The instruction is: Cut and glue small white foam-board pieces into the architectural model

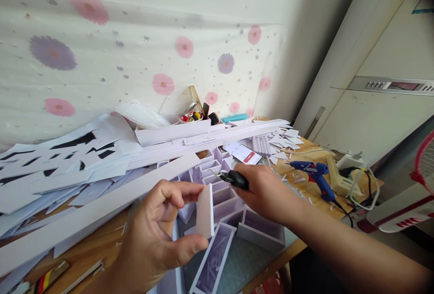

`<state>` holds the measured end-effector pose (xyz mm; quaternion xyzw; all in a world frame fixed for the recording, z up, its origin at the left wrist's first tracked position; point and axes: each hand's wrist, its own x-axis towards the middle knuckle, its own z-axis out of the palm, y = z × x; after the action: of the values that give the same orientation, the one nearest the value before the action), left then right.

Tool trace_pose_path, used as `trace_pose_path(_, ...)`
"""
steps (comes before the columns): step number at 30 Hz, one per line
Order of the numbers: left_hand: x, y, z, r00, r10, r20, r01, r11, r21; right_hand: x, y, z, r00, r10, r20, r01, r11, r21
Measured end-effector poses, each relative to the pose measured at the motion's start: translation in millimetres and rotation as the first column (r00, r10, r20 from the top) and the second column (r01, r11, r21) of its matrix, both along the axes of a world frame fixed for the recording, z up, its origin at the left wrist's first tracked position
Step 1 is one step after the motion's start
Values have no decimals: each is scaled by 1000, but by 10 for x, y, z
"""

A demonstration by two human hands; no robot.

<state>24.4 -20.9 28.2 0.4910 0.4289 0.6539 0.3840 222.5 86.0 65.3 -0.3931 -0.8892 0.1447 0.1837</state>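
My left hand (162, 228) pinches a small flat rectangular piece of white board (205, 212) upright by its edges, between thumb and fingers. To its right, my right hand (262, 190) is closed around a black-handled tool with a short metal tip (237, 179); the tip points left and its exact kind is unclear. The tip is above the board piece and apart from it. Below both hands lie several open white board boxes (261, 235) on a green cutting mat (249, 264). A narrow tray (196, 280) nearest me holds thin white offcuts.
A blue glue gun (315, 179) with a cable lies at the right, near a power strip (344, 179). A lit phone (243, 153) rests behind the boxes. Long white strips (101, 192) and cut sheets (68, 158) cover the left. A box cutter (50, 278) lies front left.
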Motion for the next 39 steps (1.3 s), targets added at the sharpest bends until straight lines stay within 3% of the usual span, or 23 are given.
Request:
trace_pose_path(3,7,39,-52,953,158,-258,-146,987,65,7,-101,5,984,81,-161,-104,985,-137)
trace_pose_path(7,-34,104,-140,761,325,-561,-162,933,321,-7,-274,-12,939,197,-282,-271,928,-254)
trace_pose_path(11,-53,111,-190,704,386,-596,-165,905,392,-49,-328,-60,942,186,-280,-263,926,-270)
trace_pose_path(14,-48,98,-205,757,381,-531,-182,903,389,-72,-300,-68,950,153,-272,-240,915,-323)
trace_pose_path(16,-43,95,-188,851,320,-417,-197,930,311,-72,-264,-45,954,118,-275,-212,916,-341)
trace_pose_path(18,-41,98,-141,952,201,-232,-171,975,143,-57,-222,-7,957,98,-274,-191,922,-338)
trace_pose_path(20,-45,107,-77,999,7,-36,-9,999,-48,-34,-185,28,952,122,-282,-211,926,-312)
trace_pose_path(22,-53,117,-18,967,-232,102,248,949,-196,-13,-158,46,938,181,-296,-262,928,-264)
trace_pose_path(24,-64,125,15,903,-383,196,426,861,-277,-2,-144,44,918,241,-314,-317,923,-219)
trace_pose_path(26,-75,127,14,866,-431,255,493,821,-288,-1,-134,28,899,286,-333,-360,914,-188)
trace_pose_path(28,-86,122,-10,856,-440,270,503,827,-249,-3,-122,9,886,297,-357,-365,921,-139)
trace_pose_path(31,-81,101,-46,905,-374,203,408,897,-168,3,-98,-9,912,239,-333,-268,962,-44)
trace_pose_path(34,-31,67,-37,975,-184,127,199,973,-113,25,-93,-17,967,162,-198,-172,985,-32)
trace_pose_path(36,14,44,-13,992,-79,99,90,990,-106,42,-114,-24,981,162,-110,-165,986,-20)
trace_pose_path(39,55,22,15,997,-12,73,18,996,-90,54,-164,-41,980,199,-23,-199,980,31)
